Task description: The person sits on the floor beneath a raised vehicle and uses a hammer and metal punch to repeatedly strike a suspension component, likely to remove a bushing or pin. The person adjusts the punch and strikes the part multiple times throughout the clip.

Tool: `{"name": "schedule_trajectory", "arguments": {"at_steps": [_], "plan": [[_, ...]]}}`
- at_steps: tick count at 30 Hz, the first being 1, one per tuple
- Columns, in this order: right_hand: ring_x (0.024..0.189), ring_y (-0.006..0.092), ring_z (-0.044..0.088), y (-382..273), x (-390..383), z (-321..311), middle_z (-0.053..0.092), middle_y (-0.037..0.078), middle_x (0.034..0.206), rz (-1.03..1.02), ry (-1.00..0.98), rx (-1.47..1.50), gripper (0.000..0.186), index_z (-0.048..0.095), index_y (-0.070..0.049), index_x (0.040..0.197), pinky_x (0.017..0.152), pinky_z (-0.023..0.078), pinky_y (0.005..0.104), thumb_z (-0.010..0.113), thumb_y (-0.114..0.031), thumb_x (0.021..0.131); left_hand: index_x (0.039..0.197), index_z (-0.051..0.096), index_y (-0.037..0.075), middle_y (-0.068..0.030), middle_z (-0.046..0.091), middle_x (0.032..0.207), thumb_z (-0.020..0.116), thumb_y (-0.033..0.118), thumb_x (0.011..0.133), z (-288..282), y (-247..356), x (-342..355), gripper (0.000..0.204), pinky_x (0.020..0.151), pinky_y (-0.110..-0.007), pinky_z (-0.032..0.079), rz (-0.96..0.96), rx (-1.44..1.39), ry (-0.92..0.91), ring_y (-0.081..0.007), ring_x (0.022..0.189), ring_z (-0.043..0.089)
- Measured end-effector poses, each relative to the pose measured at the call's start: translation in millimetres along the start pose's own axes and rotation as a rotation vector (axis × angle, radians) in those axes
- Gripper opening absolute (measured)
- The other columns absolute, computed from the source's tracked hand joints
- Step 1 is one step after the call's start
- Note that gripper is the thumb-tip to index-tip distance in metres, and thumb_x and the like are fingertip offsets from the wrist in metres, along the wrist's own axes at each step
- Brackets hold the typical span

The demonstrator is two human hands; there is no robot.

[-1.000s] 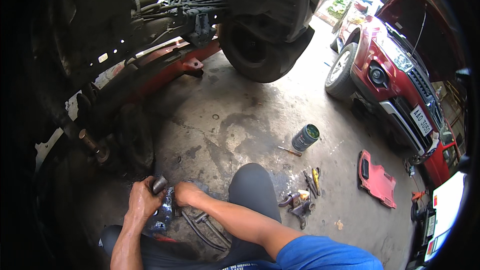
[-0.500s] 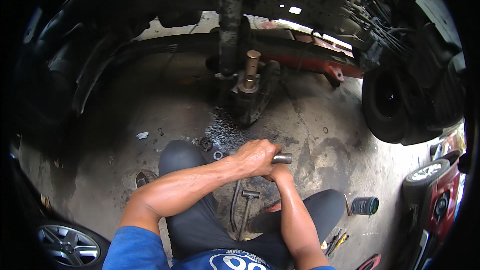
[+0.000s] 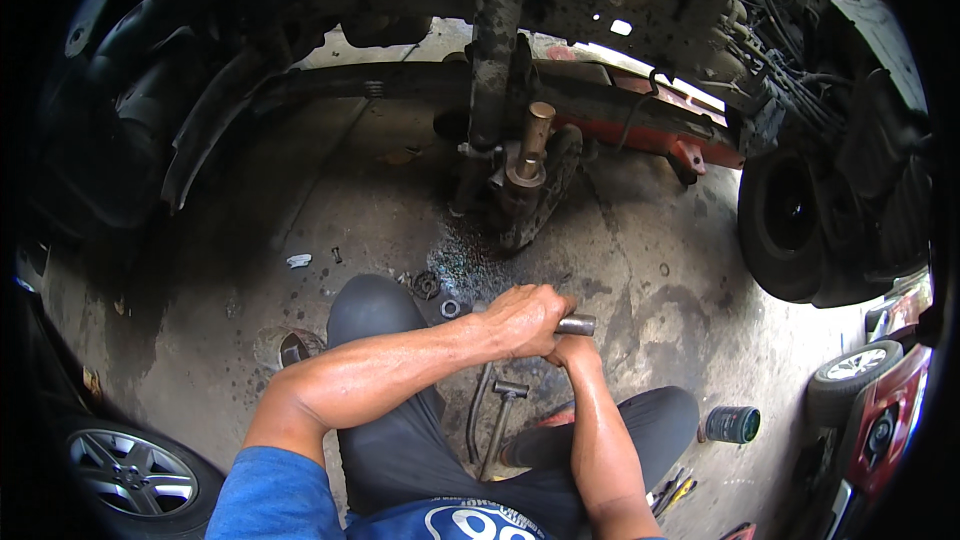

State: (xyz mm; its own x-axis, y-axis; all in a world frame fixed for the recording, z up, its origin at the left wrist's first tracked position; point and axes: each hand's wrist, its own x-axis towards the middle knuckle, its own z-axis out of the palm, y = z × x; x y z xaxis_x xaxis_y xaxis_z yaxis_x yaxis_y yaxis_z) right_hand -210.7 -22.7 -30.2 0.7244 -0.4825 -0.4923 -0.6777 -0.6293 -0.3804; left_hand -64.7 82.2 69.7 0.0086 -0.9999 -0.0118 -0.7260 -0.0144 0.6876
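Both my hands are together over my lap at a short, thick metal bar with a round end (image 3: 578, 325). My left hand (image 3: 525, 320) is closed over the bar, and its end pokes out to the right. Close beneath, my right hand (image 3: 573, 350) is closed against the bar, its fingers mostly hidden. Between my legs lies a hammer (image 3: 511, 390) beside a curved dark rod (image 3: 478, 415). Ahead, under the raised vehicle, a brownish metal cylinder (image 3: 538, 130) stands tilted in a suspension knuckle (image 3: 525, 175) below a strut (image 3: 494, 70).
A metal ring (image 3: 451, 309), a dark round part (image 3: 427, 285), a bolt (image 3: 337, 255) and a white piece (image 3: 299, 260) lie on the stained floor. At right are a dark jar (image 3: 733, 424), hand tools (image 3: 677, 490) and a red car (image 3: 885, 430). A wheel (image 3: 135, 475) lies lower left.
The whole view has shifted slightly, so the scene sits further right. My hands stay closed at the bar with little visible movement.
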Motion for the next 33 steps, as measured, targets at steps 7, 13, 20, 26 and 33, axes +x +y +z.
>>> {"name": "schedule_trajectory", "arguments": {"at_steps": [7, 13, 20, 26, 33], "plan": [[0.113, 0.0345, 0.064, 2.8, 0.3, 2.4, 0.069, 0.018, 0.117, 0.021, -0.010, 0.033, 0.039, 0.070, -0.012, 0.113, 0.095, 0.051, 0.0426, 0.071, -0.028, 0.078, 0.099, 0.068, 0.005, -0.0224, 0.070, 0.080, 0.076, 0.013, 0.068, 6.3, 1.0, 0.8, 0.033, 0.072, -0.050, 0.054, 0.005, -0.019, -0.034, -0.0419, 0.082, 0.070], [0.110, 0.0351, 0.066, 5.2, 2.0, 2.3, 0.070, 0.018, 0.114, 0.028, -0.011, 0.048, 0.037, 0.071, -0.011, 0.110, 0.092, 0.053, 0.0422, 0.072, -0.030, 0.078, 0.099, 0.068, 0.004, -0.0228, 0.069, 0.081, 0.073, 0.009, 0.068, 7.1, 2.3, 0.1, 0.031, 0.072, -0.050, 0.054, 0.002, -0.028, -0.037, -0.0423, 0.083, 0.069], [0.105, 0.0353, 0.068, 2.5, 1.0, -0.8, 0.071, 0.018, 0.109, 0.072, -0.007, -0.003, 0.036, 0.072, -0.010, 0.106, 0.088, 0.055, 0.0416, 0.075, -0.029, 0.076, 0.097, 0.067, 0.004, -0.0232, 0.069, 0.079, 0.071, 0.009, 0.069, 9.4, -0.2, 0.1, 0.028, 0.071, -0.051, 0.054, 0.020, -0.005, -0.020, -0.0432, 0.081, 0.069], [0.107, 0.0345, 0.067, -0.8, 1.2, -3.8, 0.071, 0.018, 0.112, 0.092, 0.000, 0.098, 0.036, 0.071, -0.010, 0.108, 0.088, 0.055, 0.0406, 0.076, -0.020, 0.074, 0.097, 0.068, 0.004, -0.0230, 0.069, 0.080, 0.071, 0.009, 0.071, 9.4, -0.4, 0.5, 0.026, 0.072, -0.051, 0.053, 0.018, -0.006, -0.022, -0.0427, 0.082, 0.069], [0.106, 0.0345, 0.068, 2.3, 1.1, -3.3, 0.071, 0.019, 0.111, 0.063, 0.004, 0.096, 0.036, 0.071, -0.010, 0.107, 0.087, 0.055, 0.0406, 0.076, -0.020, 0.073, 0.102, 0.070, 0.005, -0.0223, 0.071, 0.085, 0.072, 0.011, 0.072, 8.1, 1.7, 0.0, 0.031, 0.074, -0.050, 0.054, -0.015, -0.011, -0.070, -0.0425, 0.084, 0.069]]}}
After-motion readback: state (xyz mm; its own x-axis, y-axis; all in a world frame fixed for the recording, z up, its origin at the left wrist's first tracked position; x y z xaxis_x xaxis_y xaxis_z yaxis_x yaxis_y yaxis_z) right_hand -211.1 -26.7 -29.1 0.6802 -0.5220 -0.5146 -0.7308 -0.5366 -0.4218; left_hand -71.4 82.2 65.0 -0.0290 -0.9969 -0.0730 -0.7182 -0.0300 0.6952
